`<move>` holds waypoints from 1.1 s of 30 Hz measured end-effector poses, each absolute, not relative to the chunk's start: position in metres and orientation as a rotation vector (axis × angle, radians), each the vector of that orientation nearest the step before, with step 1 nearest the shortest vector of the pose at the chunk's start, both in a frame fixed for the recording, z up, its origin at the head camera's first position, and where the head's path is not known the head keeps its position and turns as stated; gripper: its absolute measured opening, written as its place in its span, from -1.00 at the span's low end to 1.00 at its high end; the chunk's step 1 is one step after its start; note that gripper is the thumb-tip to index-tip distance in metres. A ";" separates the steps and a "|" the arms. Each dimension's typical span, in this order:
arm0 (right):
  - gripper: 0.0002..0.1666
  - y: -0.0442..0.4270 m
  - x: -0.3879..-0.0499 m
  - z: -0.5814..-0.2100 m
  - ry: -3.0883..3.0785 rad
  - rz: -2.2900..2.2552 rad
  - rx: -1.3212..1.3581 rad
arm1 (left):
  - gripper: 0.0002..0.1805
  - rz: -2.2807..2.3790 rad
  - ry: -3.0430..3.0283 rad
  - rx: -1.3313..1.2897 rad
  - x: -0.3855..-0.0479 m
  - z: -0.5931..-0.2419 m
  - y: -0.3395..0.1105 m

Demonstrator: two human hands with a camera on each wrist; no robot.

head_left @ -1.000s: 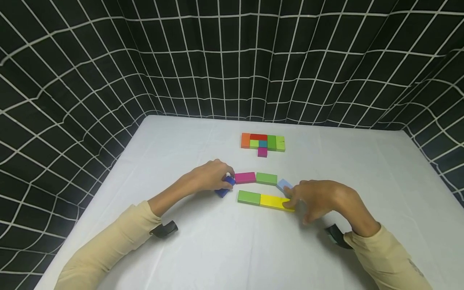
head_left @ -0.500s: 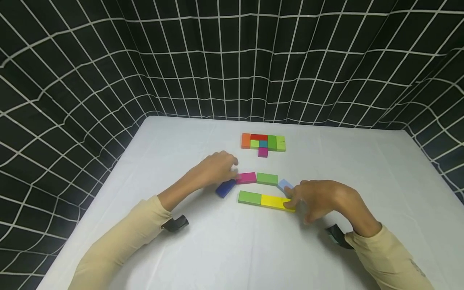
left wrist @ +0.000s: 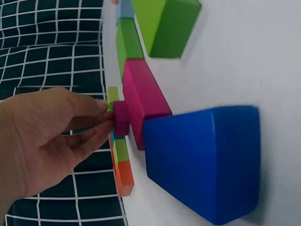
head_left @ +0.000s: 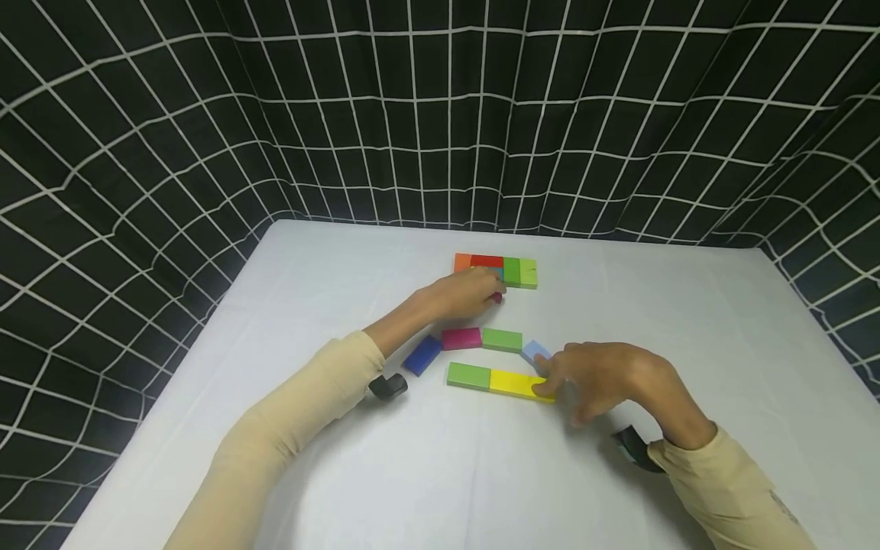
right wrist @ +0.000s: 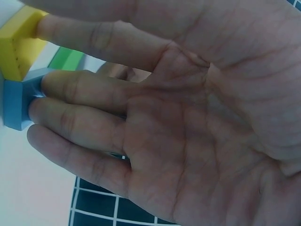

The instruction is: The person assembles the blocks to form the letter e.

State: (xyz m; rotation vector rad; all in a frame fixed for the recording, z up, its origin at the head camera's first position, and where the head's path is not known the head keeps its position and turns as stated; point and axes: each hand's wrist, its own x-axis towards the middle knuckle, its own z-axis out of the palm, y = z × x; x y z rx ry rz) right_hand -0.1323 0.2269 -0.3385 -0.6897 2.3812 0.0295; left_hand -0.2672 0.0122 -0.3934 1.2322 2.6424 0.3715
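Note:
My left hand (head_left: 462,295) reaches to the far group of blocks, its thumb and fingertips pinching a small magenta cube (left wrist: 121,117). In the head view the hand hides most of that cube and part of the group. My right hand (head_left: 608,378) rests fingertips on the light blue block (right wrist: 15,104) and on the end of the yellow block (head_left: 512,383), fingers fairly straight. A green block (head_left: 469,376) touches the yellow one. Behind them, a magenta block (head_left: 461,338) and another green block (head_left: 502,340) form a row, with a blue block (head_left: 422,356) angled at its left end.
At the back of the white table (head_left: 385,473) lie orange (head_left: 462,263), red (head_left: 486,261), green (head_left: 512,270) and light green (head_left: 528,273) blocks side by side. A dark cloth with a white grid (head_left: 440,114) stands behind and beside the table.
My left hand has let go of the blue block and moved away and to the right, to the small magenta cube. The right hand has stayed at the light blue and yellow blocks.

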 end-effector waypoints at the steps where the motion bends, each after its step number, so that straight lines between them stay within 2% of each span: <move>1: -0.23 0.227 -0.132 -0.339 2.381 0.032 -0.692 | -0.68 0.385 2.639 1.236 -0.267 -0.395 0.012; 12: -0.23 0.225 -0.132 -0.339 2.386 0.022 -0.670 | -0.59 0.401 2.674 1.223 -0.267 -0.404 0.009; 18: -0.24 0.223 -0.133 -0.339 2.384 0.026 -0.668 | -0.55 0.465 2.678 1.255 -0.260 -0.398 -0.005; 27: -0.24 0.221 -0.133 -0.338 2.368 0.031 -0.677 | -0.51 0.447 2.573 1.300 -0.216 -0.373 -0.053; 33: -0.25 0.221 -0.133 -0.338 2.364 0.032 -0.678 | -0.49 0.376 2.497 1.340 -0.189 -0.368 -0.074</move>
